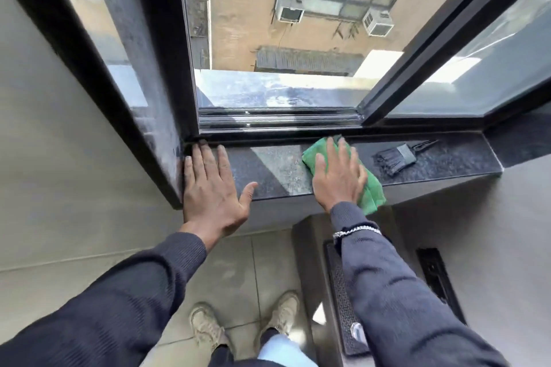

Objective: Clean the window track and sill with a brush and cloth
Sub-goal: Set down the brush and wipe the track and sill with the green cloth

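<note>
A dark speckled stone sill (277,170) runs below an open sliding window. Behind it lies the black metal track (277,122). My right hand (338,176) presses flat on a green cloth (372,194) at the middle of the sill, fingers spread over it. At the sill's left end my left hand (211,185) lies flat and spread, holding nothing, its fingertips at the sill's back edge. A black-bristled paintbrush (398,156) lies loose on the sill to the right of the cloth.
The sliding sash frame (447,39) stands to the right of the opening, a fixed pane and dark jamb (143,68) to the left. Beyond the opening is a drop beside another building. A dark box with a grille (340,292) stands under the sill by my feet.
</note>
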